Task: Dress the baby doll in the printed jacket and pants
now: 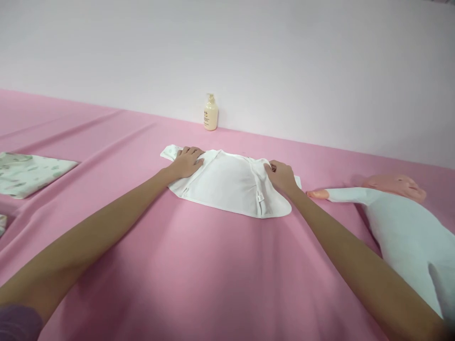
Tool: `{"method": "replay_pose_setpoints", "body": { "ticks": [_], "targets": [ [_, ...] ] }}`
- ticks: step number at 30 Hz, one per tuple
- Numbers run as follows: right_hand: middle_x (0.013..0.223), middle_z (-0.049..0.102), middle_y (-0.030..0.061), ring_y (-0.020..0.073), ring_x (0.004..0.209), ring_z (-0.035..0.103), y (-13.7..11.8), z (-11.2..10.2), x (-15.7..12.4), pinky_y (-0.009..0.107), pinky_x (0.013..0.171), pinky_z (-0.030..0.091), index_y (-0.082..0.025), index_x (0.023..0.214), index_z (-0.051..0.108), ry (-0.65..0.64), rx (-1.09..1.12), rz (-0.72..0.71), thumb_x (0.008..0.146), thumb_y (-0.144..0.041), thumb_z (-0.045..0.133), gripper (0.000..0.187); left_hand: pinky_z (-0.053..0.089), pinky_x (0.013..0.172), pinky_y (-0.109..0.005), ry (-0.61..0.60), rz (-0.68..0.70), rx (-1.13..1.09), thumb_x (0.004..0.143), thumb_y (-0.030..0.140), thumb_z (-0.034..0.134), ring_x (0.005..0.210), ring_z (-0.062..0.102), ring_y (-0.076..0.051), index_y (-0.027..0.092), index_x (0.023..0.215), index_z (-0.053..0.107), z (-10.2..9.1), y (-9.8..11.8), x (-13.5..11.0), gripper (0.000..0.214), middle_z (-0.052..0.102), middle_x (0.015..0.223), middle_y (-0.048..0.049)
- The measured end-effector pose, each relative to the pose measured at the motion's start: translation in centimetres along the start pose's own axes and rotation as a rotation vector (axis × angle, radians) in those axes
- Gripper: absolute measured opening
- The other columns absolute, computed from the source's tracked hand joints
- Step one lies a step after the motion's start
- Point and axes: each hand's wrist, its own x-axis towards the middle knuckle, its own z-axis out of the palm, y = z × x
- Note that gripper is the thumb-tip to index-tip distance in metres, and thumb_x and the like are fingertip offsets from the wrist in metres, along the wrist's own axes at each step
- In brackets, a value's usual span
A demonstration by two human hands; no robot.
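A small white baby top (227, 182) lies spread on the pink sheet in front of me, with its seams and a small tag showing. A leaf-patterned end (171, 151) sticks out at its far left. My left hand (186, 162) rests on the left side of the top, fingers out flat on the cloth. On the other side, my right hand (280, 175) is closed on the top's right edge, thumb and fingers pinched together there. Part of the right sleeve is hidden behind that hand.
A cream pump bottle (211, 113) stands by the wall. At right lies a baby doll (401, 222) in pale clothes, one arm reaching toward my right forearm. Folded leaf-print cloth (31, 173) lies at left. The pink sheet (199, 274) has wrinkles.
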Motion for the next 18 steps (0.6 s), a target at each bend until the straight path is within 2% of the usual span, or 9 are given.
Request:
{"method": "replay_pose_setpoints", "body": {
  "ticks": [2,4,5,7,9,11,14,16,18],
  "targets": [
    [0.103,0.078,0.0078,0.0235,0.089,0.068,1.0,-0.3,0.2,0.035,0.080,0.050,-0.022,0.105,0.071,0.009,0.050,0.079,0.105,-0.042,0.056,0.025,0.035,0.120,-0.063,0.059,-0.064,0.011,0.101,0.037,0.044,0.143,0.048,-0.042,0.020,0.150,0.060,-0.2,0.8,0.4,0.055,0.059,0.156,-0.0190],
    [0.113,0.078,0.0104,0.0260,0.099,0.070,1.8,-0.7,-0.5,0.038,0.089,0.054,-0.021,0.116,0.069,0.047,0.035,0.098,0.101,-0.040,0.061,0.026,0.038,0.119,-0.062,0.158,-0.085,0.012,0.097,0.030,0.048,0.142,0.049,-0.043,0.017,0.148,0.061,-0.3,2.4,1.1,0.054,0.058,0.155,-0.0213],
    [0.118,0.077,0.0123,0.0287,0.106,0.070,2.0,-0.9,-1.2,0.042,0.095,0.054,-0.019,0.121,0.069,0.076,0.010,0.080,0.099,-0.038,0.062,0.029,0.038,0.119,-0.060,0.199,-0.048,0.000,0.097,0.028,0.048,0.143,0.050,-0.042,0.016,0.148,0.061,-0.3,3.6,1.6,0.054,0.058,0.155,-0.0212],
    [0.128,0.074,0.0165,0.0347,0.123,0.065,2.2,-1.2,-3.4,0.051,0.108,0.051,-0.017,0.131,0.067,0.110,-0.045,-0.015,0.098,-0.038,0.064,0.039,0.039,0.121,-0.057,0.213,0.121,-0.055,0.100,0.026,0.045,0.145,0.051,-0.038,0.017,0.147,0.062,0.1,6.5,2.6,0.050,0.059,0.157,-0.0179],
    [0.145,0.068,0.0186,0.0377,0.139,0.058,1.8,-1.4,-6.3,0.055,0.118,0.047,-0.017,0.145,0.063,0.052,-0.072,-0.166,0.102,-0.043,0.062,0.050,0.038,0.125,-0.055,0.142,0.317,-0.128,0.106,0.030,0.041,0.147,0.051,-0.033,0.020,0.145,0.064,1.0,9.9,3.7,0.047,0.060,0.158,-0.0139],
    [0.161,0.058,0.0166,0.0364,0.152,0.050,1.3,-1.7,-9.2,0.056,0.125,0.041,-0.021,0.158,0.055,-0.089,-0.082,-0.293,0.108,-0.048,0.056,0.057,0.036,0.129,-0.054,0.032,0.437,-0.179,0.110,0.040,0.039,0.153,0.049,-0.032,0.021,0.147,0.064,2.4,13.4,4.5,0.048,0.059,0.163,-0.0122],
    [0.174,0.047,0.0124,0.0342,0.163,0.041,1.0,-2.9,-12.1,0.057,0.132,0.034,-0.027,0.168,0.046,-0.268,-0.110,-0.355,0.114,-0.055,0.044,0.061,0.029,0.135,-0.055,-0.114,0.429,-0.177,0.112,0.054,0.036,0.162,0.040,-0.033,0.019,0.158,0.056,4.7,17.1,4.9,0.061,0.047,0.174,-0.0141],
    [0.173,0.049,0.0123,0.0352,0.163,0.041,1.7,-4.8,-12.9,0.059,0.132,0.033,-0.028,0.168,0.046,-0.258,-0.116,-0.333,0.114,-0.059,0.041,0.063,0.026,0.136,-0.057,-0.157,0.389,-0.149,0.113,0.056,0.035,0.166,0.034,-0.035,0.018,0.164,0.050,5.9,18.1,4.8,0.066,0.040,0.179,-0.0150],
    [0.167,0.056,0.0136,0.0366,0.156,0.050,3.7,-7.8,-13.1,0.059,0.128,0.038,-0.027,0.164,0.052,-0.128,-0.110,-0.277,0.112,-0.058,0.044,0.060,0.024,0.137,-0.058,-0.143,0.388,-0.119,0.112,0.054,0.036,0.166,0.034,-0.036,0.019,0.166,0.049,6.4,18.3,4.7,0.065,0.039,0.179,-0.0154]
  ]
}}
